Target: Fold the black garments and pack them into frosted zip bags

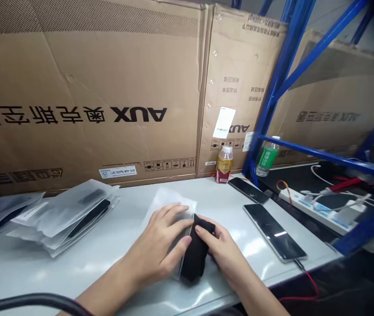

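A frosted plastic bag [163, 199] lies on the white table in front of me. My left hand [163, 243] rests on the bag with its fingers apart, the fingertips at the edge beside a black cloth item [195, 254]. My right hand [218, 245] pinches the upper part of that black cloth between thumb and fingers. The cloth lies along the bag's right edge, partly between both hands; whether some of it is inside the bag is hidden.
Several frosted bags [71, 215] are piled at the left. Two phones [274, 232] [249, 189] lie at the right, near a red-labelled bottle [224, 165]. Large cartons [91, 79] stand behind, with a blue rack frame [272, 96] and a power strip [315, 210] at the right.
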Demonstrator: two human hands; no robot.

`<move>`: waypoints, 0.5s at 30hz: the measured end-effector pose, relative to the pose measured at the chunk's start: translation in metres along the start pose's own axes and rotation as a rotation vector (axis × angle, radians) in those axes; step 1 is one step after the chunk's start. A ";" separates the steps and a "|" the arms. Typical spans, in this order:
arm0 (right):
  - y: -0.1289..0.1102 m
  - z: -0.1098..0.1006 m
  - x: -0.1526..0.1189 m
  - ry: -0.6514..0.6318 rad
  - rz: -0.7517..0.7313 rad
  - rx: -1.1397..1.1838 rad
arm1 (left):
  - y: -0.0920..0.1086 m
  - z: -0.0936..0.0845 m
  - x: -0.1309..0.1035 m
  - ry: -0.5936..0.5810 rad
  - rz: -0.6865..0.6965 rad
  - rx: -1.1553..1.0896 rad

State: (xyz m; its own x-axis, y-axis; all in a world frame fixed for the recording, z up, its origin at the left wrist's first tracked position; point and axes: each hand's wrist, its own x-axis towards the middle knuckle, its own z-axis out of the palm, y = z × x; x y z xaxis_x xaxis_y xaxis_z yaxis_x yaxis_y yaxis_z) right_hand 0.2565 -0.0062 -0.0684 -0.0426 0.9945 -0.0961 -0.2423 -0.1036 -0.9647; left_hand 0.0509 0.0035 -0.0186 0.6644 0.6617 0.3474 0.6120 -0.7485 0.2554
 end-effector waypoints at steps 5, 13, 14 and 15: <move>-0.009 -0.001 -0.002 -0.093 0.080 -0.010 | -0.028 0.029 -0.009 -0.077 -0.029 0.056; -0.019 0.008 0.009 -0.344 0.078 -0.228 | -0.020 0.038 -0.019 -0.185 -0.072 -0.069; -0.021 0.009 0.012 -0.364 0.054 -0.251 | -0.020 0.039 -0.020 -0.186 -0.067 -0.078; -0.024 0.009 0.014 -0.380 0.032 -0.270 | -0.021 0.039 -0.020 -0.186 -0.059 -0.089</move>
State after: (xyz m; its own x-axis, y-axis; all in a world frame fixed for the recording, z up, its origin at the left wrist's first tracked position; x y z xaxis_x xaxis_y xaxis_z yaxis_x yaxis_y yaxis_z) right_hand 0.2527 0.0102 -0.0447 -0.4102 0.9086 -0.0789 0.0236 -0.0759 -0.9968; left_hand 0.0417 0.0074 -0.0656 0.7014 0.6948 0.1591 0.6174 -0.7038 0.3514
